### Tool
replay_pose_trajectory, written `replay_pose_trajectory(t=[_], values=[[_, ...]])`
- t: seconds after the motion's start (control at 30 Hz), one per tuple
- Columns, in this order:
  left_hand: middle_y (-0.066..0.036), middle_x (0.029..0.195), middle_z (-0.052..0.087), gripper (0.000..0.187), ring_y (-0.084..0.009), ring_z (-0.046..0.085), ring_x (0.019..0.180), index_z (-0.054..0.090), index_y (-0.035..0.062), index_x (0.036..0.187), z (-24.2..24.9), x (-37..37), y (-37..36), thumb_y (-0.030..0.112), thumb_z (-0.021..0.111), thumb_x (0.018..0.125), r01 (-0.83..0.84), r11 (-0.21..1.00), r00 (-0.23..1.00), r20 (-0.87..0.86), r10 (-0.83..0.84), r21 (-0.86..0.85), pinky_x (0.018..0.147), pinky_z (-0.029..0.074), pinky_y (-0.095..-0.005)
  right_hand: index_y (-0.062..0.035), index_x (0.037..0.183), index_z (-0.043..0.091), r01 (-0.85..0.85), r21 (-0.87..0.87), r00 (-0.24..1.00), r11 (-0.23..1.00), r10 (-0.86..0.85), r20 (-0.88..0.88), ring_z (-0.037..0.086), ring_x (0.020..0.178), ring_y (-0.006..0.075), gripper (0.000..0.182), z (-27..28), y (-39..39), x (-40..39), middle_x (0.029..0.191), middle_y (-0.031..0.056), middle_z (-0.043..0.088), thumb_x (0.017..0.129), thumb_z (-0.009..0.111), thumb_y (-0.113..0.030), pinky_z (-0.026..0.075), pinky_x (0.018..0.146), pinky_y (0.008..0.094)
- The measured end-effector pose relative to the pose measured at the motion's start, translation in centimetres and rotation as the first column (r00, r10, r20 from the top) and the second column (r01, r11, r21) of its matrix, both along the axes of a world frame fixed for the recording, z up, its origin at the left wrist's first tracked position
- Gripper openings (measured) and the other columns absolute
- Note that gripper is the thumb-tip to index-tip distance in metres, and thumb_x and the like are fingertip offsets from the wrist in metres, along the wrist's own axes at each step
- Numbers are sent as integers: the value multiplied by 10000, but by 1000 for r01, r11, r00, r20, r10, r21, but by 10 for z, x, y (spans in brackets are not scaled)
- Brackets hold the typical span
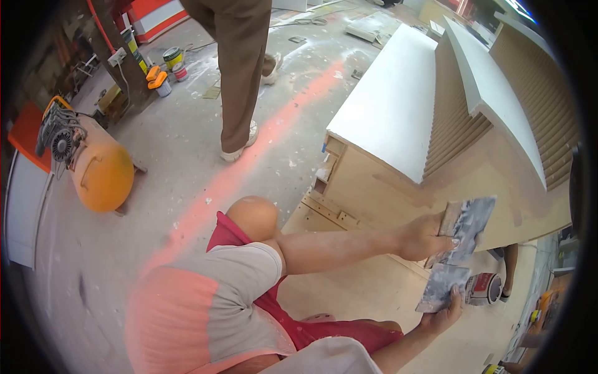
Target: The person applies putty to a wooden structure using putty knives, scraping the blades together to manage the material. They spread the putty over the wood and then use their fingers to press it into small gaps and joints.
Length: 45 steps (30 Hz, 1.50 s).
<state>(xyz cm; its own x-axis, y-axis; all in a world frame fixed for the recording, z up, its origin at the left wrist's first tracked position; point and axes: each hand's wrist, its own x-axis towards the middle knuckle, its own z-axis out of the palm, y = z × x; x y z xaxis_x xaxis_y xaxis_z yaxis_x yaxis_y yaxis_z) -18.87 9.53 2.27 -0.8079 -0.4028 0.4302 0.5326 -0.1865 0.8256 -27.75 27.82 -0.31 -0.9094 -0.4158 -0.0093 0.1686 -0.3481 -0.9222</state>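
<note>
Two putty-smeared scraper blades are what you've got going here: the bigger grey one up top and a smaller one right under it, their edges meeting or nearly so, out in front of the bare wood side of the desk. Which of your hands is which is a bit hard to read from this angle, but it looks like your right hand, on the long arm reaching across, is clamped on the upper blade with the fingers wrapped round its left edge. Your left hand comes up from below and grips the lower blade from underneath, thumb up on its right side. So both hands are closed on a blade each, sitting close together, one above the other.

Your knee pokes up in the middle, with red shorts and a grey-and-white shirt below it. The desk has a white top and ribbed slatted panels further right. Out on the dusty floor stands another person's brown trouser leg in a white shoe, an orange compressor tank lies to the left, and a few paint cans sit up near the post.
</note>
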Motion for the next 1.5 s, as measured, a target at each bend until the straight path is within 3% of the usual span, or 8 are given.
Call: replay_pose_trajectory(t=[0.27, 0.6, 0.73, 0.8, 0.97, 1.23, 1.3, 1.5], values=[[-143, 822, 574, 392, -230, 567, 624, 359, 18, 1164, 13, 22, -19, 142, 475, 811, 263, 917, 914, 383, -136, -302, 594, 462, -346, 127, 972, 508, -124, 38, 991, 992, 122, 51, 585, 761, 211, 309, 9, -33, 13, 871, 160, 578, 708, 522, -35, 471, 697, 285], [-162, 924, 553, 390, -230, 531, 815, 409, -35, 1101, -4, 32, -34, 210, 523, 819, 392, 757, 884, 441, -154, -522, 727, 406, -335, 111, 979, 513, -18, -43, 1000, 999, 19, 21, 587, 751, 200, 288, 5, -38, 7, 869, 152, 586, 737, 506, -45, 477, 687, 292], [-119, 894, 586, 361, -215, 561, 796, 465, -3, 1064, -7, 29, -38, 258, 523, 820, 413, 823, 856, 476, -203, -391, 712, 430, -312, 91, 984, 499, 222, -171, 974, 960, -212, 73, 590, 723, 198, 266, 23, -40, 10, 825, 133, 584, 776, 486, -75, 489, 610, 282], [-112, 921, 581, 399, -178, 556, 810, 467, -12, 1076, -14, 21, -35, 308, 516, 842, 351, 893, 821, 551, -148, -283, 712, 433, -291, 63, 999, 475, -244, -528, 962, 814, 273, -24, 581, 698, 184, 257, 7, -14, -10, 827, 112, 568, 821, 441, -119, 480, 502, 250], [-21, 602, 500, 333, -70, 454, 475, 512, 70, 893, -24, 11, -23, 396, 451, 871, 95, 769, 873, 318, -370, 632, 392, 355, -208, 25, 1007, 458, -152, -371, 934, 916, 255, 249, 500, 589, 135, 255, 12, -37, 34, 769, 106, 522, 860, 417, -180, 414, 423, 207], [15, 605, 450, 242, -59, 400, 474, 501, 81, 840, -60, -3, 10, 321, 471, 854, 461, 717, 838, 9, -545, 524, 406, 325, -206, 72, 1095, 433, -414, -217, 869, 884, 454, 197, 567, 871, 227, 355, 7, -57, 89, 956, 148, 561, 807, 445, -135, 451, 787, 331], [8, 664, 492, 253, -67, 440, 527, 523, 62, 906, -56, -8, 27, 303, 479, 844, 274, 961, 950, 162, -268, -17, 454, 364, -221, 77, 1045, 451, -355, -343, 908, 870, 408, 95, 580, 795, 217, 311, 21, -50, 80, 898, 146, 569, 791, 444, -102, 471, 754, 330], [-28, 770, 575, 285, -82, 509, 660, 546, 53, 974, -61, -16, 24, 309, 486, 862, 231, 959, 779, 560, -284, 165, 589, 432, -245, 78, 1132, 398, -140, -322, 990, 936, 142, -18, 528, 948, 266, 361, 26, -25, 38, 1063, 182, 508, 827, 444, -110, 447, 820, 365]])
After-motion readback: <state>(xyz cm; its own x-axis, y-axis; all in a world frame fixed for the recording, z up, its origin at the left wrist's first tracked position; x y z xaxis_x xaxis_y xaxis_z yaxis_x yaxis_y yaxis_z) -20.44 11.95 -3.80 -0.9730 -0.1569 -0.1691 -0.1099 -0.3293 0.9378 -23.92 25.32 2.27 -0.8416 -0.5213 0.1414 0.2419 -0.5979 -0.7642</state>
